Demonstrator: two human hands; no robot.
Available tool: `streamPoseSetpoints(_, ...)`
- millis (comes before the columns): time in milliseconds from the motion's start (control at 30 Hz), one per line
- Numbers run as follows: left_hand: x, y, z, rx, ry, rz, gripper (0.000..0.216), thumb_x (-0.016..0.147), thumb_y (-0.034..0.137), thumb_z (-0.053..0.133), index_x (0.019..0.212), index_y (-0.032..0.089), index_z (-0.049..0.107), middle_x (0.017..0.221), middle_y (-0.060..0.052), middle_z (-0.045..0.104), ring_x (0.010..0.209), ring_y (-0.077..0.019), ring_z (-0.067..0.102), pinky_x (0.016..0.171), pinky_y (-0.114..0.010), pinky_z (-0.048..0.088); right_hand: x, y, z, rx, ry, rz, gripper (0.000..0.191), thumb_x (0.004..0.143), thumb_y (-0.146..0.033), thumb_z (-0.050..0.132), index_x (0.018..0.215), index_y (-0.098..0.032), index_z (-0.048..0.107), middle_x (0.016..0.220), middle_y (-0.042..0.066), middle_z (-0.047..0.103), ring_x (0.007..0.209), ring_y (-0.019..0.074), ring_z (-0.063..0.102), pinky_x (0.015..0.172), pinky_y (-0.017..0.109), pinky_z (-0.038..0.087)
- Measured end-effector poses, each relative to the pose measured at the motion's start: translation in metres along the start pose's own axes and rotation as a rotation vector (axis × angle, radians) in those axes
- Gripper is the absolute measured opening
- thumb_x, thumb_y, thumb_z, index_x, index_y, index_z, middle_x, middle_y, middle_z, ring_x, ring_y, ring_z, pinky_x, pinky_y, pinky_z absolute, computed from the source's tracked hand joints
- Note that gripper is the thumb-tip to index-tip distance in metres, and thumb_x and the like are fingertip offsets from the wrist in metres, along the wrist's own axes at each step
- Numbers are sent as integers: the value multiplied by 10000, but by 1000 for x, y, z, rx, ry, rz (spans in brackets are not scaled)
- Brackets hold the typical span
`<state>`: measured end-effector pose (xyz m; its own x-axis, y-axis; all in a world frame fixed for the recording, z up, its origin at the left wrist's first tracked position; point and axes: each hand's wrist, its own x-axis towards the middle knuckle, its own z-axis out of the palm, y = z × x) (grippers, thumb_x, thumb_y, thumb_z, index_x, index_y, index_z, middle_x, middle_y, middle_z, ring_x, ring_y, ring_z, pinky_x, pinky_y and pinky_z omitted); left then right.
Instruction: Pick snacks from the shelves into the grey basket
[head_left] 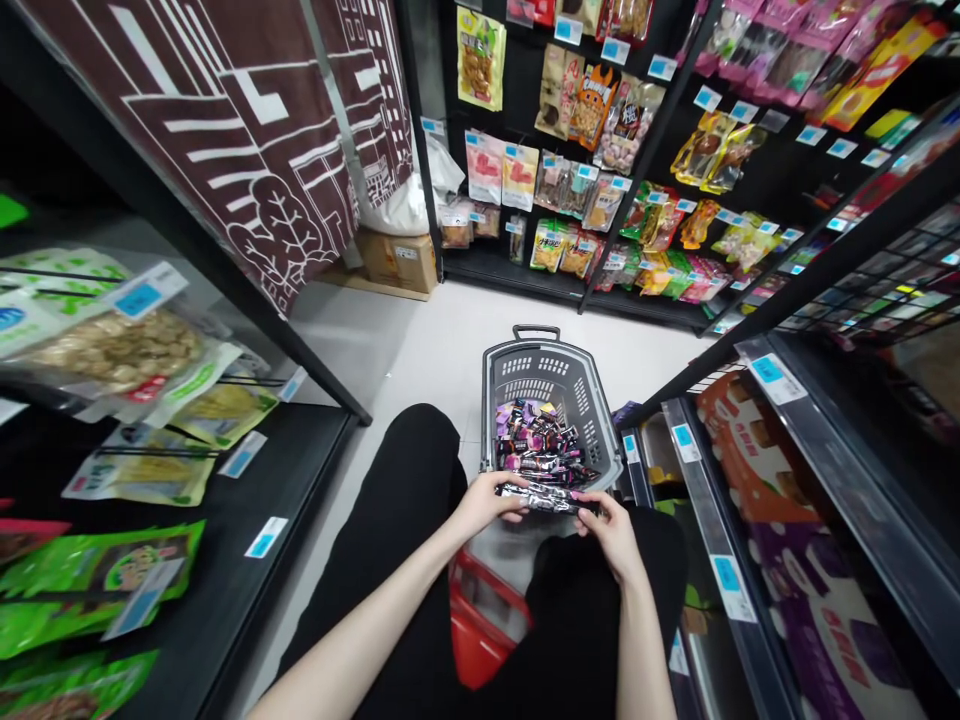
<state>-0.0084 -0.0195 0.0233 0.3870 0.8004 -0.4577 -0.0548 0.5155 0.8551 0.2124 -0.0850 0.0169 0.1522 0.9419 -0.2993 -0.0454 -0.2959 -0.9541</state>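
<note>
Between my two hands, above the near rim of a grey shopping basket (pixel 600 420), is a dark, shiny snack packet (pixel 551 497). My left hand (pixel 487 503) pinches its left end with thumb and fingers. The right end is gripped by my right hand (pixel 606 525). It cannot be told whether this is one packet or a few pressed together. Inside the basket lies a heap of small black, pink and purple wrapped packets (pixel 536 435). The basket stands on the floor before my knees, its handle at the far side.
A red plastic object (pixel 480 610) lies between my legs. Shelves with bagged snacks (pixel 112 350) stand close on the left, and shelves with boxes (pixel 810 560) on the right. Ahead are a rack of hanging snack bags (pixel 480 60) and a cardboard box (pixel 397 262) by a patterned brown curtain (pixel 247 130).
</note>
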Motion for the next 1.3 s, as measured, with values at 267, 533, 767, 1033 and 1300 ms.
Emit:
streamPoseSetpoints(267, -1, 3, 2, 24, -49, -10, 326, 487, 298, 774, 674, 77, 626, 1176, -181, 587, 638, -207, 681, 544, -319, 565, -2, 2, -3, 11, -34, 33, 176, 639, -292, 715, 677, -161, 604, 496, -6, 623, 375, 85, 466, 411, 207, 328)
streamPoseSetpoints(533, -3, 0, 5, 80, -2, 89, 293, 535, 304, 754, 570, 74, 576, 1188, -205, 570, 647, -188, 664, 587, -343, 570, 5, 6, 4, -95, 81, 3, 308, 637, -453, 665, 540, -173, 580, 528, 0, 590, 424, 136, 522, 404, 241, 342)
streamPoseSetpoints(767, 2, -9, 5, -85, 85, 109, 525, 511, 229, 772, 793, 213, 330, 953, -40, 658, 651, -181, 653, 519, -357, 569, 9, 8, 18, -304, 248, -74, 420, 544, -404, 762, 443, -213, 403, 409, -62, 473, 452, 128, 452, 523, 248, 347)
streamPoseSetpoints(1033, -1, -2, -2, -274, -175, -14, 450, 593, 174, 752, 946, 157, 474, 1154, -122, 590, 883, -231, 650, 833, -468, 514, 7, 1, 2, -34, 189, -92, 373, 566, -404, 756, 705, -222, 462, 645, -52, 521, 498, 113, 506, 468, 242, 414)
streamPoseSetpoints(1300, -9, 10, -7, -488, -428, -71, 447, 671, 82, 663, 1108, 101, 571, 1098, -137, 633, 1041, -277, 595, 975, -496, 386, -2, -7, -13, 401, 89, -17, 274, 638, -298, 736, 848, -224, 574, 692, -53, 528, 536, 83, 531, 572, 259, 516)
